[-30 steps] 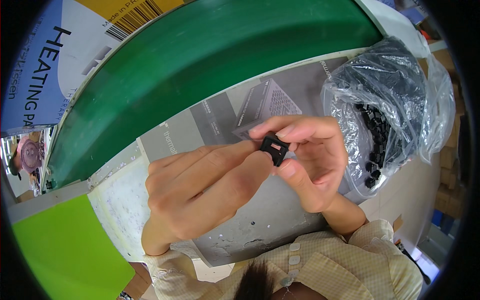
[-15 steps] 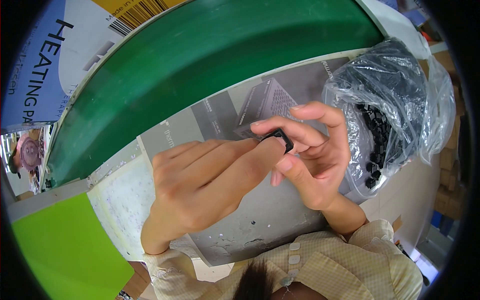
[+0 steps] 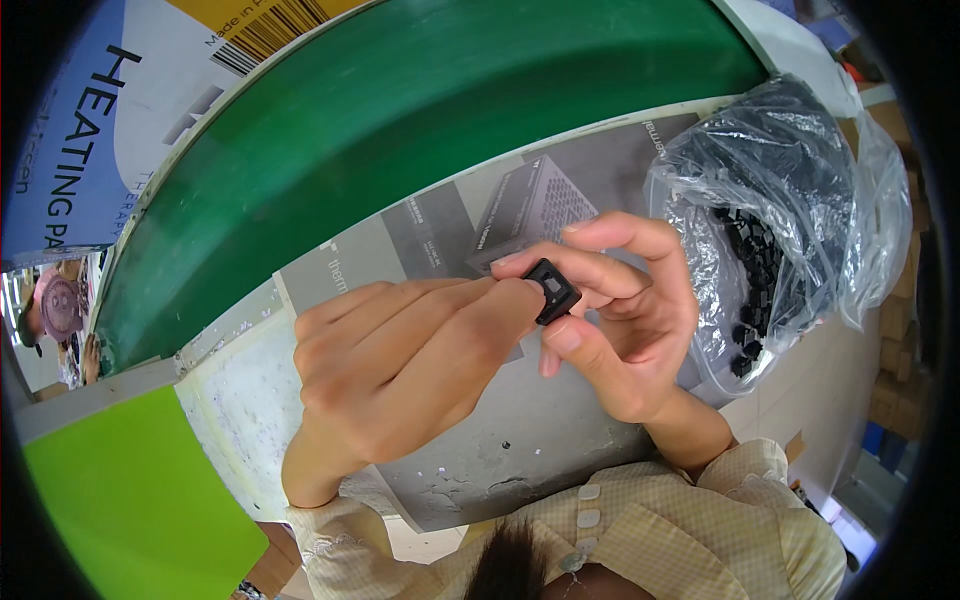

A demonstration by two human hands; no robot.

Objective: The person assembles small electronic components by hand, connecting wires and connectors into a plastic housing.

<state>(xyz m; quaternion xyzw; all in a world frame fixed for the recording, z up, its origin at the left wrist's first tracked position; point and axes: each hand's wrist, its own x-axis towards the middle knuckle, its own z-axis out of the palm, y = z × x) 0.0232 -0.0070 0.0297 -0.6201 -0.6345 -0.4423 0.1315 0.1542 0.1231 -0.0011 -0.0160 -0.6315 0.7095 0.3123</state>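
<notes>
Grey bench [image 3: 520, 450], part [image 3: 552, 290] half-hidden by hands [image 3: 520, 340]

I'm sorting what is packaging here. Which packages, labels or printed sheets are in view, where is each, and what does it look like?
Cardboard box: upper left, beyond the green belt; blue and white panels, yellow corner with a black barcode.
Printed sheet: flat on the table under both hands; grey, with a picture of a vented box.
Plastic bag: right, clear and crumpled, holding small black parts.
Green sheet: lower left, plain bright green.
</notes>
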